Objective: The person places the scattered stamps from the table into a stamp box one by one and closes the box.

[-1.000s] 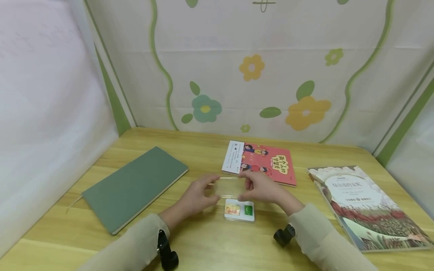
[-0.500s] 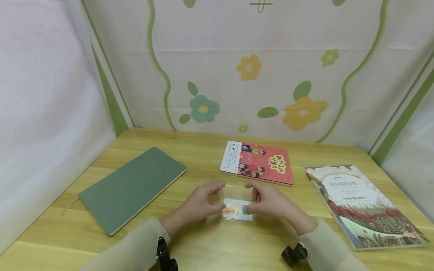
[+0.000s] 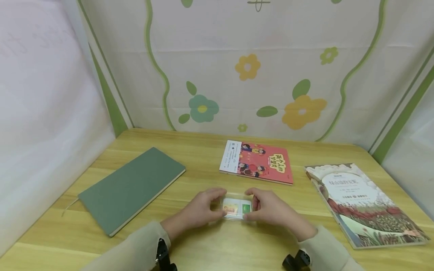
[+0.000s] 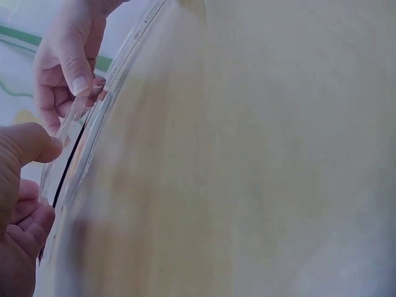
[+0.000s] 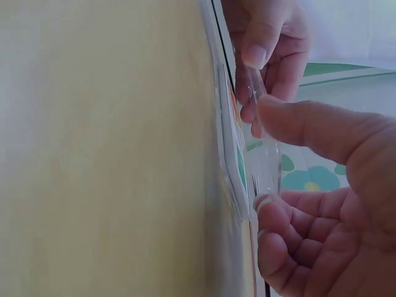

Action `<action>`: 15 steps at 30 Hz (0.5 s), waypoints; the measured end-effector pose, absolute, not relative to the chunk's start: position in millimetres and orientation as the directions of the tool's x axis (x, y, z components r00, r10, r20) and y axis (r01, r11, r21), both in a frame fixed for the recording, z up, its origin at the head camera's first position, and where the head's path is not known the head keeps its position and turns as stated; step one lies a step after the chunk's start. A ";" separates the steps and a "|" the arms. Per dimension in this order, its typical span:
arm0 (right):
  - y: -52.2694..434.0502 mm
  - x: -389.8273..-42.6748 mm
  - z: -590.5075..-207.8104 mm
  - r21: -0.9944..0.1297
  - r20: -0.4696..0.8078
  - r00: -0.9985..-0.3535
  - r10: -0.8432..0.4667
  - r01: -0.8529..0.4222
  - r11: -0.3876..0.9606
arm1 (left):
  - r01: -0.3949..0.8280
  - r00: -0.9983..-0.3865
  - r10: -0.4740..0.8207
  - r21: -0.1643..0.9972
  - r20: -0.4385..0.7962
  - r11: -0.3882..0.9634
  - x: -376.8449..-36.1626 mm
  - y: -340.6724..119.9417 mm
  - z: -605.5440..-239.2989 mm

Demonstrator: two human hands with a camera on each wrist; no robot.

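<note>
A small stack of white cards [image 3: 241, 201] with an orange picture and a green patch lies flat on the table, in what looks like a shallow clear tray. Just over it is a clear plastic lid [image 5: 270, 166], nearly level. My left hand [image 3: 202, 209] pinches its left edge between thumb and fingers, and my right hand [image 3: 271, 209] pinches the right edge the same way. From the side, in the right wrist view, a narrow gap shows between lid and cards [image 5: 230, 130]. The left wrist view has the lid [image 4: 69, 124] between both thumbs.
On the wooden table [image 3: 210, 248], a green notebook [image 3: 133, 188] with a ribbon lies at left. A red picture book [image 3: 262, 162] is behind the hands, and a larger illustrated book [image 3: 362, 203] lies at right. A flowered cloth [image 3: 223, 67] hangs behind the table.
Both hands have brought the clear lid toward me and down, from behind the card stack to right over it. The cards and books have stayed in place.
</note>
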State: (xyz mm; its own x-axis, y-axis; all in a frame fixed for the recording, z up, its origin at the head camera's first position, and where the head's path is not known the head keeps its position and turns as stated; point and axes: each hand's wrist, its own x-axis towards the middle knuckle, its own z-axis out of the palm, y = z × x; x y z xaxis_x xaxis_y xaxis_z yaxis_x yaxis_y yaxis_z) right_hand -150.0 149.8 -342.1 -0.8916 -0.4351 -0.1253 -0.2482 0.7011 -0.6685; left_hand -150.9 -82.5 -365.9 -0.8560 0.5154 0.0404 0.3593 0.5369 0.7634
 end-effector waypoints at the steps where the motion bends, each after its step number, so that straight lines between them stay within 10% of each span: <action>1: 149.7 -149.4 -342.9 -0.671 -0.129 -0.890 -0.438 -0.247 0.699 | 0.360 -0.855 0.517 0.761 0.037 0.541 -150.7 -82.5 -366.4; 15: 151.4 -148.7 -350.7 -0.668 -0.138 -0.876 -0.463 -0.262 0.696 | 0.381 -0.843 0.537 0.706 0.000 0.598 -148.9 -81.3 -367.5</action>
State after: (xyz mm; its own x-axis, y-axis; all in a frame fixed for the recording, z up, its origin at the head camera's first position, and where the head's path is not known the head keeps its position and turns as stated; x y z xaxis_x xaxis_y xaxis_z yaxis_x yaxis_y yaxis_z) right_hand -148.7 151.4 -350.7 -0.8757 -0.4626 -0.1384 -0.2623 0.6964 -0.6680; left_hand -148.9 -81.3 -367.5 -0.8435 0.5372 0.0002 0.3808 0.5976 0.7056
